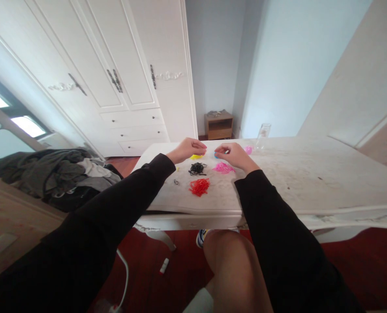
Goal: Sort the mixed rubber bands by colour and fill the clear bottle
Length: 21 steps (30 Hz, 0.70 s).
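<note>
My left hand (189,149) is over the far side of the white table, just above a yellow pile (197,157) of what look like small rubber bands. Its fingers are pressed together; anything between them is too small to make out. Opposite it, my right hand (234,154) has thumb and fingers curled together beside a blue pile (218,154), which it partly covers. Nearer to me lie a black pile (197,169), a pink pile (224,168) and a red pile (200,187) of the same bands. One loose dark band (176,182) lies left of them.
A clear glass bottle (263,137) stands near the table's (311,174) far edge, with a pink item (248,150) beside it. Clothes (82,174) are heaped at left. A white wardrobe (131,65) and a small wooden cabinet (218,125) stand behind.
</note>
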Each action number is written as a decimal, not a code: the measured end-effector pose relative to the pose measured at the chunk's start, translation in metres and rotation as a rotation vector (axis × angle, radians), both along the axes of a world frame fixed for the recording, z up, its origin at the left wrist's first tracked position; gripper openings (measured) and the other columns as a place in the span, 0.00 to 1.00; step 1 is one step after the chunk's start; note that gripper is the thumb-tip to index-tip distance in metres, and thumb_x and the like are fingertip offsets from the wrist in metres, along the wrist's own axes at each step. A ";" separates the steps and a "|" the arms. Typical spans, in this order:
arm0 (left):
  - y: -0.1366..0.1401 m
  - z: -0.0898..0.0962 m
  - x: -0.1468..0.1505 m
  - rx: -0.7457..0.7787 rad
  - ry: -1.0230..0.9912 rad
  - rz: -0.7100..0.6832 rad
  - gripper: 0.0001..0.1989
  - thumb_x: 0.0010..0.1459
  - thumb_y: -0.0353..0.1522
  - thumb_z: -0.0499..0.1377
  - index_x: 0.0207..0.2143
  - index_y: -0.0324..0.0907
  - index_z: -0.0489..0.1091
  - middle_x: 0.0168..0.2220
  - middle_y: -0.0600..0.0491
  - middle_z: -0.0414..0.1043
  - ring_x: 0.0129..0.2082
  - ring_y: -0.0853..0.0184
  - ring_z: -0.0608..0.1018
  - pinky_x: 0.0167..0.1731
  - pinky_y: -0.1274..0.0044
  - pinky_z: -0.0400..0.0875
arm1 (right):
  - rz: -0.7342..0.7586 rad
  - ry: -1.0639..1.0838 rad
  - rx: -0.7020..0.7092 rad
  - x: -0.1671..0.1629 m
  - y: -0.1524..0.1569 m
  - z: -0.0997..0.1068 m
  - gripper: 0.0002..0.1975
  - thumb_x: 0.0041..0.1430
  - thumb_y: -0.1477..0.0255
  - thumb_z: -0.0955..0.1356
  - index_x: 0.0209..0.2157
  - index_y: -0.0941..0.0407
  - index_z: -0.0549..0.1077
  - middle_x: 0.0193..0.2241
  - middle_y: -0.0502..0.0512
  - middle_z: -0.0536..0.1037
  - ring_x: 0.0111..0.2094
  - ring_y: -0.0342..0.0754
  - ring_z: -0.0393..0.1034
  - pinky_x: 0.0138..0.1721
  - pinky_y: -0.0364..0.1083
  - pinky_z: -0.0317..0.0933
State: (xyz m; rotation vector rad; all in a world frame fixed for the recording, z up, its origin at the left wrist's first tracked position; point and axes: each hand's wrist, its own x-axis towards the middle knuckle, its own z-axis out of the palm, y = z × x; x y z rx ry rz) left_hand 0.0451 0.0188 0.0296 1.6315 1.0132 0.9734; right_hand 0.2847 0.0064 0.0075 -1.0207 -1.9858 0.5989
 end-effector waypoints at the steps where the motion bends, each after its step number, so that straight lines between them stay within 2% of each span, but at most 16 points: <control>1: -0.004 0.002 0.004 0.004 -0.006 -0.029 0.12 0.45 0.27 0.75 0.32 0.35 0.78 0.29 0.47 0.81 0.31 0.66 0.81 0.41 0.69 0.75 | 0.039 0.056 -0.026 -0.001 0.000 0.000 0.13 0.55 0.64 0.73 0.37 0.58 0.81 0.34 0.57 0.83 0.36 0.49 0.75 0.41 0.47 0.65; 3: -0.011 0.005 0.012 0.026 -0.009 -0.078 0.10 0.46 0.27 0.74 0.30 0.35 0.77 0.29 0.47 0.81 0.31 0.67 0.81 0.40 0.70 0.75 | 0.118 0.172 -0.095 -0.004 -0.002 0.000 0.16 0.53 0.62 0.75 0.39 0.58 0.81 0.35 0.59 0.84 0.37 0.50 0.76 0.42 0.48 0.67; 5: -0.016 0.007 0.017 0.053 0.009 -0.114 0.09 0.48 0.26 0.73 0.30 0.36 0.77 0.29 0.47 0.81 0.30 0.68 0.81 0.39 0.71 0.75 | 0.181 0.234 -0.163 -0.006 -0.004 0.002 0.17 0.51 0.60 0.76 0.37 0.58 0.80 0.33 0.59 0.84 0.35 0.50 0.77 0.40 0.48 0.68; 9: -0.022 0.011 0.018 0.105 0.088 -0.112 0.07 0.48 0.27 0.72 0.29 0.36 0.78 0.29 0.47 0.81 0.29 0.68 0.80 0.36 0.73 0.74 | 0.206 0.215 -0.213 -0.008 -0.009 0.006 0.14 0.50 0.61 0.76 0.31 0.58 0.79 0.26 0.56 0.81 0.30 0.48 0.75 0.35 0.47 0.66; 12: -0.025 0.015 0.013 0.149 0.174 -0.112 0.06 0.49 0.28 0.72 0.29 0.37 0.78 0.28 0.47 0.81 0.28 0.68 0.81 0.33 0.75 0.73 | 0.128 0.234 -0.178 -0.007 -0.007 0.006 0.10 0.50 0.65 0.73 0.29 0.58 0.78 0.25 0.55 0.80 0.28 0.46 0.73 0.34 0.46 0.65; 14: -0.031 0.019 0.008 0.166 0.311 -0.191 0.04 0.48 0.28 0.71 0.28 0.38 0.79 0.26 0.48 0.81 0.27 0.67 0.81 0.30 0.76 0.72 | 0.039 0.197 -0.130 -0.005 -0.005 0.005 0.08 0.48 0.67 0.72 0.27 0.58 0.76 0.24 0.54 0.79 0.27 0.45 0.71 0.32 0.45 0.63; 18: -0.049 0.028 0.005 0.240 0.629 -0.370 0.05 0.45 0.25 0.70 0.25 0.43 0.82 0.22 0.53 0.80 0.22 0.68 0.79 0.24 0.77 0.68 | -0.134 -0.025 -0.023 -0.002 -0.003 0.004 0.05 0.46 0.72 0.70 0.21 0.57 0.73 0.20 0.50 0.73 0.25 0.44 0.66 0.29 0.45 0.56; 21: -0.063 0.031 0.008 0.300 0.676 -0.403 0.08 0.43 0.23 0.71 0.22 0.46 0.82 0.21 0.54 0.79 0.21 0.68 0.78 0.25 0.77 0.68 | -0.195 -0.155 0.020 0.000 -0.004 0.005 0.08 0.45 0.75 0.68 0.16 0.56 0.68 0.17 0.49 0.70 0.24 0.44 0.63 0.28 0.45 0.53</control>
